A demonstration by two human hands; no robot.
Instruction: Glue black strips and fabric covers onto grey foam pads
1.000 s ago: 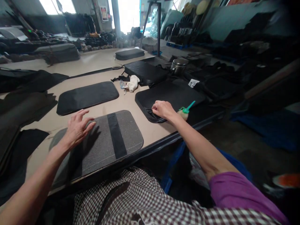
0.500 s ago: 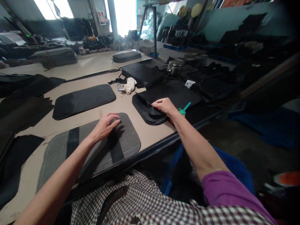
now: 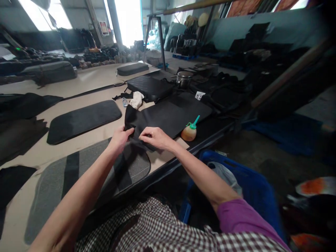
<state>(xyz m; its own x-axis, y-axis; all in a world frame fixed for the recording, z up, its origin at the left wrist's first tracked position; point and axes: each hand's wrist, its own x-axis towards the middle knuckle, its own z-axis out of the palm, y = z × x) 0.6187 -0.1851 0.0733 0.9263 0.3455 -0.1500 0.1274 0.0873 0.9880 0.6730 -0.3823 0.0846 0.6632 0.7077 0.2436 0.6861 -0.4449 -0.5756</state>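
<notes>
A thin black sheet (image 3: 157, 120) with a rounded end is lifted off the table toward me. My left hand (image 3: 121, 138) pinches its near left edge between thumb and fingers. Close to its right, my right hand (image 3: 154, 137) is closed at the sheet's near edge, thumb against fingertips. Beneath both hands lies a grey speckled panel (image 3: 91, 168) with rounded corners and black bands across it. Another black rounded panel (image 3: 84, 120) rests flat farther back on the left. Right of the sheet stands a squeeze bottle (image 3: 189, 132) with amber contents and a green nozzle.
A crumpled white cloth (image 3: 137, 100) lies beyond the sheet. A metal pot (image 3: 184, 78) and a black padded panel (image 3: 149, 87) stand farther back. Below the table's right edge sits a blue crate (image 3: 252, 189). Dark sheets (image 3: 21, 136) lie along the left.
My right hand has drawn the black sheet leftward and nearer. My left hand has left the grey panel's surface and taken the sheet's edge. The bottle now shows fully.
</notes>
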